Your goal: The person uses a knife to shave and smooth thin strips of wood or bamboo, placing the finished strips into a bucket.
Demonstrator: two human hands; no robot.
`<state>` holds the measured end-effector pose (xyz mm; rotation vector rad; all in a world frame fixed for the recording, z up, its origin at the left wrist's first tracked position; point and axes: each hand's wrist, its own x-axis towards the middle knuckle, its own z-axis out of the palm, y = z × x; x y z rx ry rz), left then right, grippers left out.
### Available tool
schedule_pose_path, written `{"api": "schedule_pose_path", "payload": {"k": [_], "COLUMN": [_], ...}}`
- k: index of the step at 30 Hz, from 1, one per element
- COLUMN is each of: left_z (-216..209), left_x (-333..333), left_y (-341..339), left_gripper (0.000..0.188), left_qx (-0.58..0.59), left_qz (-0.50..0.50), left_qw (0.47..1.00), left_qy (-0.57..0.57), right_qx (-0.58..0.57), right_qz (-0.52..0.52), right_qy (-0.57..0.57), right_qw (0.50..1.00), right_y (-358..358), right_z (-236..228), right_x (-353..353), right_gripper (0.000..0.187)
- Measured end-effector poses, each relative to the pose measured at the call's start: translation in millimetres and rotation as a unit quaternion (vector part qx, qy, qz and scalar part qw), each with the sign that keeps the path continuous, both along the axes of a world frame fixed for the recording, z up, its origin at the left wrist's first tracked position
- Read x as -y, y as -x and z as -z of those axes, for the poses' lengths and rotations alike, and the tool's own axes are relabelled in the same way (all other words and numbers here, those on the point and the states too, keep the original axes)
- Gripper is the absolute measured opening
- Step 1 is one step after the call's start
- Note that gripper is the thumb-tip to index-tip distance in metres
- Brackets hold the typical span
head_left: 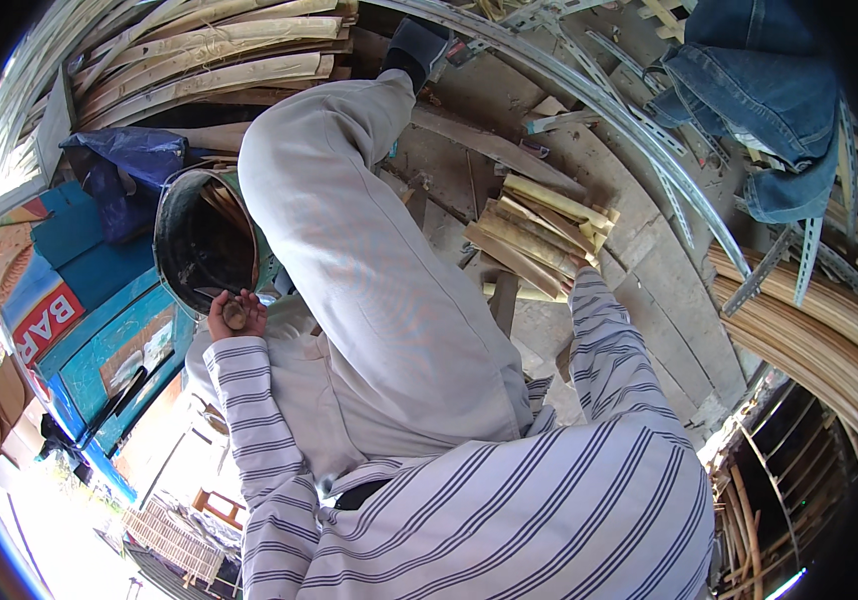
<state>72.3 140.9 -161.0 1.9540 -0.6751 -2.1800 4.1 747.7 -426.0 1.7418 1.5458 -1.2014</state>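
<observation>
My left hand (240, 312) is closed around a round-ended wooden handle (235, 316) beside the mouth of a dark bucket (194, 228). What is fixed to the handle's far end is mostly hidden. Inside the bucket stand several thin brown strips (226, 206). Out to the right, my right hand (580, 265) touches the near edge of a pile of short split bamboo pieces (524, 232) on the floor. Its fingers are small and partly hidden among the pieces, so their grip does not show. My bent leg (369, 270), in pale trousers, lies between the two hands.
Long bamboo strips (219, 70) are stacked at the far left. A teal painted box (89, 330) and a blue plastic sheet (124, 165) stand left of the bucket. Perforated metal bars (639, 130), jeans (759, 95) and bundled long strips (799, 320) lie at the right.
</observation>
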Motion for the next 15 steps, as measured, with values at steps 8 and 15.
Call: {"api": "schedule_pose_path", "payload": {"k": [8, 15], "left_z": [0, -1], "left_x": [-7, 2], "left_y": [-2, -13], "left_gripper": [0.016, 0.017], "left_qx": [0.021, 0.026], "left_qz": [-0.002, -0.011], "left_qw": [1.0, 1.0], "left_qy": [0.014, 0.003], "right_qx": [-0.019, -0.028], "right_qz": [0.032, 0.034], "right_qy": [0.001, 0.013], "right_qw": [0.999, 0.999], "right_y": [5, 14], "right_z": [14, 19], "right_x": [-4, -1], "right_gripper": [0.028, 0.028]}}
